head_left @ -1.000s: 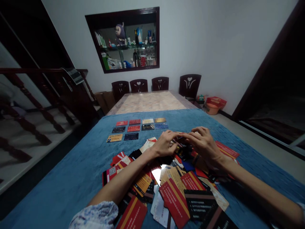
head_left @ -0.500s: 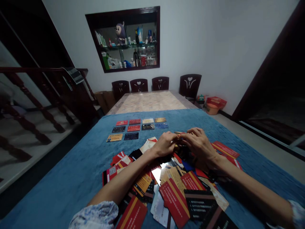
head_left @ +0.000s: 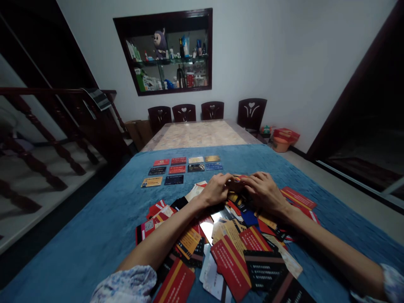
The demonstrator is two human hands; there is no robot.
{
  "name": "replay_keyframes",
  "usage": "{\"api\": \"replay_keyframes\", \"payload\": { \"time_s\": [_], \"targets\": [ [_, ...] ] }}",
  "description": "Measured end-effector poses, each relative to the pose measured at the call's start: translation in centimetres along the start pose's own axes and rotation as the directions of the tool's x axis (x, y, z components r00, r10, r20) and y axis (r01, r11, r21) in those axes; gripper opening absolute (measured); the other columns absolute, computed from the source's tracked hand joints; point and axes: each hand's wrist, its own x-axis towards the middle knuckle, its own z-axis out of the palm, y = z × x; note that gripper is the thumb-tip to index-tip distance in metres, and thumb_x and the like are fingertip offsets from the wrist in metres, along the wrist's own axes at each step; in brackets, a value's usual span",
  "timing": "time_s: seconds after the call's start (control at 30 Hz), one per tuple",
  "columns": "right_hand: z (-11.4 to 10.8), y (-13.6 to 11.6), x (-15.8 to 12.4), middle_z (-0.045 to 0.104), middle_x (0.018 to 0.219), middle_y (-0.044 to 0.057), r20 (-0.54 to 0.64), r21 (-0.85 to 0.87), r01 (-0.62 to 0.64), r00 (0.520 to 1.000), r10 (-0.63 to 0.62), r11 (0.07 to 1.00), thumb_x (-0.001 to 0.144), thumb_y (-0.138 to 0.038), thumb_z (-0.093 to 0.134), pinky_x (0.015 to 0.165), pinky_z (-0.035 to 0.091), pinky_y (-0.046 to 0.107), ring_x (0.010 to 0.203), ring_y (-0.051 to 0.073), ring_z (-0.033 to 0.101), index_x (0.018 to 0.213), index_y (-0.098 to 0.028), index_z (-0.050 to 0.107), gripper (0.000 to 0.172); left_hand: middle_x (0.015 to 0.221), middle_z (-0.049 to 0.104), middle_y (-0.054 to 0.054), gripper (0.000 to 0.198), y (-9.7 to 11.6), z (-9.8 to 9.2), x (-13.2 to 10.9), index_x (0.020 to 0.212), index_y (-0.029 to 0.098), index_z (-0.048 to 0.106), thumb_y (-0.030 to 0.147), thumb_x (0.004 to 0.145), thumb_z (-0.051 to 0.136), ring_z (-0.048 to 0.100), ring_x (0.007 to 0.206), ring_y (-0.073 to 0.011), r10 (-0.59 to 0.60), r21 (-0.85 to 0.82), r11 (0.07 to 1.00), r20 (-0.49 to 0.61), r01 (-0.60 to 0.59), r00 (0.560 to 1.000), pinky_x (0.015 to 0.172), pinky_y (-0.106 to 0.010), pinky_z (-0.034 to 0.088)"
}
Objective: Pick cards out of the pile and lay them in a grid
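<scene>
Between my two hands, at the far side of a loose pile, is a card (head_left: 237,178) with red and yellow showing, mostly covered by fingers. My left hand (head_left: 217,189) pinches its left side with curled fingers. My right hand (head_left: 263,191) grips its right side, fingers bent over the top. Beneath and in front of both hands spreads a heap of overlapping cards, among them a red card with a gold stripe (head_left: 231,267), a black card (head_left: 264,269) and a tan card (head_left: 232,233). How many cards my fingers hold cannot be seen.
Beyond the pile to the left lie rows of separate cards, including a red card (head_left: 177,169), an orange card (head_left: 152,182) and a dark blue card (head_left: 174,180). A blue cloth (head_left: 104,219) covers the near table. Chairs (head_left: 212,110) stand at the far end.
Both hands have shifted slightly, and the right hand has turned a little and lowered. The card between them now shows more of its red and yellow face. The rows are unchanged.
</scene>
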Motion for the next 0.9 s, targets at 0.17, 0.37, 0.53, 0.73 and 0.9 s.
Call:
{"api": "replay_keyframes", "payload": {
  "time_s": [0.17, 0.37, 0.53, 0.73, 0.9],
  "targets": [
    [0.31, 0.26, -0.35, 0.070, 0.095, 0.007, 0.046, -0.027, -0.033, 0.998, 0.034, 0.999, 0.094, -0.017, 0.047, 0.085, 0.035, 0.037, 0.089, 0.021, 0.053, 0.114, -0.020, 0.062, 0.025, 0.094, 0.065, -0.004, 0.041, -0.38, 0.07, -0.07, 0.111, 0.019, 0.057, 0.003, 0.074, 0.049, 0.058, 0.089, -0.0188, 0.009, -0.013, 1.000, -0.008, -0.009, 1.000, 0.083, -0.030, 0.047],
    [0.30, 0.23, -0.46, 0.068, 0.093, 0.009, 0.095, -0.045, -0.044, 0.994, 0.049, 0.998, 0.089, -0.017, 0.052, 0.083, 0.036, 0.037, 0.088, 0.023, 0.052, 0.118, -0.018, 0.062, 0.031, 0.091, 0.064, -0.005, 0.038, -0.54, -0.02, -0.09, 0.108, 0.017, 0.057, 0.004, 0.074, 0.049, 0.058, 0.087, -0.0197, 0.016, 0.020, 1.000, -0.012, -0.015, 1.000, 0.082, -0.030, 0.047],
    [0.20, 0.23, -0.60, 0.065, 0.093, 0.009, 0.145, -0.029, -0.083, 0.986, 0.086, 0.996, 0.086, -0.018, 0.055, 0.081, 0.037, 0.037, 0.089, 0.024, 0.053, 0.122, -0.018, 0.060, 0.036, 0.092, 0.064, -0.007, 0.039, -0.27, -0.07, -0.18, 0.111, 0.018, 0.054, 0.006, 0.075, 0.048, 0.057, 0.085, -0.0211, -0.015, 0.097, 0.995, 0.014, 0.014, 1.000, 0.078, -0.031, 0.047],
    [0.41, 0.53, -0.83, 0.062, 0.096, 0.009, 0.175, -0.018, -0.106, 0.979, 0.108, 0.994, 0.084, -0.019, 0.058, 0.079, 0.037, 0.036, 0.089, 0.024, 0.052, 0.127, -0.020, 0.057, 0.043, 0.097, 0.064, -0.007, 0.044, -0.08, 0.08, -0.34, 0.118, 0.019, 0.049, 0.007, 0.076, 0.049, 0.059, 0.088, -0.0227, -0.052, 0.125, 0.991, 0.041, 0.047, 0.998, 0.080, -0.033, 0.047],
    [0.54, 0.65, -0.76, 0.060, 0.097, 0.010, 0.178, -0.032, -0.101, 0.978, 0.105, 0.994, 0.083, -0.018, 0.059, 0.077, 0.038, 0.035, 0.090, 0.024, 0.052, 0.129, -0.018, 0.056, 0.046, 0.097, 0.064, -0.009, 0.045, -0.03, 0.23, -0.37, 0.118, 0.018, 0.048, 0.006, 0.075, 0.049, 0.059, 0.089, -0.0244, -0.075, 0.174, 0.983, 0.055, 0.064, 0.996, 0.080, -0.034, 0.046]
  ]
}}
